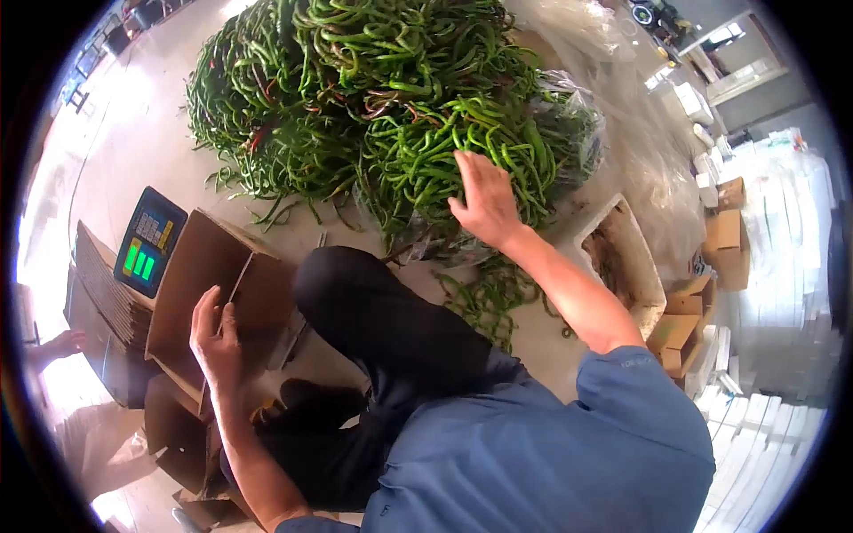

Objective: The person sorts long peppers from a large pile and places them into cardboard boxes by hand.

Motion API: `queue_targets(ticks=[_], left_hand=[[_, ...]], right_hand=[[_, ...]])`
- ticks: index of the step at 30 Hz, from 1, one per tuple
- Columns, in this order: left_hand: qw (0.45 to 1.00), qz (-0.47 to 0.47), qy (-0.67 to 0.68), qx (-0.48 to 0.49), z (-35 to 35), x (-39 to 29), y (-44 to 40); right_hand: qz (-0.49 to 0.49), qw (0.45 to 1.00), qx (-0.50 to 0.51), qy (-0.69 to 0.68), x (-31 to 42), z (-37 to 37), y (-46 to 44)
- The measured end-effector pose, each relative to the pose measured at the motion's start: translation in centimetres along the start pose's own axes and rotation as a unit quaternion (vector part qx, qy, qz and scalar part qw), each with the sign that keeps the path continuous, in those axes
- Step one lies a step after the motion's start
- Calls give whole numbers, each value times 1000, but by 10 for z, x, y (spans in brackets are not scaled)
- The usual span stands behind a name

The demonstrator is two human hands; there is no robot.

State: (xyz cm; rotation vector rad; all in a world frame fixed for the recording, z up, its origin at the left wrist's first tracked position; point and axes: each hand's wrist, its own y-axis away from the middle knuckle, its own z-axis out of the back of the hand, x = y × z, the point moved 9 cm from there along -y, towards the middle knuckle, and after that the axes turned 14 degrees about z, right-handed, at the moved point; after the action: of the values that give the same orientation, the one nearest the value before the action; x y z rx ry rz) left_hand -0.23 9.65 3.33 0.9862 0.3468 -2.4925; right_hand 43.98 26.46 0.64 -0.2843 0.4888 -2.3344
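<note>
A large heap of long green chili peppers (418, 80), with a few red ones, lies on the floor in front of me. My right hand (487, 197) is over the near side of the heap, thumb apart from the fingers and nothing visible in it. On the left, my left hand (216, 346) is at the open side of a cardboard box (191, 266), its thumb and fingers apart. Whether it touches the box edge I cannot tell. A scale display (149, 242) with green lit digits stands just beyond that box. Loose peppers (489, 298) lie near my knee.
Folded cardboard sheets (111, 293) stand at the left, with another person's hand (67, 344) beyond. A white foam box (626, 258) sits to my right, near clear plastic sheeting (653, 169). Small cartons (680, 333) and white foam stacks (755, 444) line the right side.
</note>
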Motion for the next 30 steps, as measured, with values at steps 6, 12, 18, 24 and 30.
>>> queue_targets(ticks=[6, 12, 18, 24, 30], left_hand=[[999, -13, 17, 38, -12, -11, -4], [999, -27, 12, 38, -8, -24, -7], [997, -44, 13, 62, -15, -27, -5], [994, -75, 18, 76, -21, -25, -3], [993, -49, 30, 104, -20, -26, 3]], right_hand=[[-33, 925, 348, 150, -28, -83, -51], [-27, 937, 308, 162, -43, -90, -54], [-10, 936, 323, 139, -41, -96, -59], [-3, 931, 348, 106, -50, -103, -70], [-48, 961, 273, -2, -66, -68, -82]])
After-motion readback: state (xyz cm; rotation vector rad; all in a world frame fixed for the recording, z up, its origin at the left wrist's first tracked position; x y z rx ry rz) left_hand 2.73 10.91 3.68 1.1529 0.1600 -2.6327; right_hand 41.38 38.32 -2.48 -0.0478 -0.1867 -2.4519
